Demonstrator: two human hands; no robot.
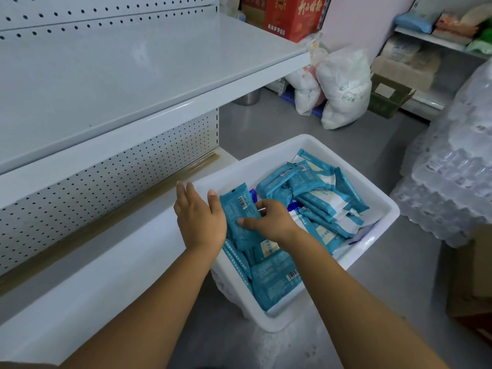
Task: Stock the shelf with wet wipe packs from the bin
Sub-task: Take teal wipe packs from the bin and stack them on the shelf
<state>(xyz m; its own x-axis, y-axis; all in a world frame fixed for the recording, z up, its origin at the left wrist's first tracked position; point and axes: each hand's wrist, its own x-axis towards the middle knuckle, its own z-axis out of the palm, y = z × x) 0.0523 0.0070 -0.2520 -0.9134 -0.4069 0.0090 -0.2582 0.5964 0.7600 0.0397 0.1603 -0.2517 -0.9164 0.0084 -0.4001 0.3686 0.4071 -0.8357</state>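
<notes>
In the white bin (372, 201) on the grey floor, teal and white wet wipe packs (316, 193) lie piled loosely, some flat and some on edge, overlapping at many angles. Over the bin's left part one raised pack (241, 222) stands tilted above the heap, its barcode side facing up towards the camera.

The right hand (269, 219) pinches this raised pack. Its thumb lies across the pack's face and its fingers curl round the right edge, behind the wrapper. The left hand (199, 217) is spread, with fingers and thumb straight. Its palm side lies against the pack's left edge, and nothing is clasped in it. Both forearms reach in from the bottom of the view and meet above the bin's near-left corner.

Just left of the bin runs the white lower shelf (106, 265), its board bare where it shows. Above it and further left is the upper shelf (133, 75), also bare, with a perforated back panel (106, 179) between the two.

Beyond the bin, white sacks (343, 89) lean together on the floor, and a red carton (292, 14) stands behind them. Right of the bin is a stack of shrink-wrapped water bottles (452, 169), and a brown cardboard box (468, 275) sits nearer the camera on that side.
</notes>
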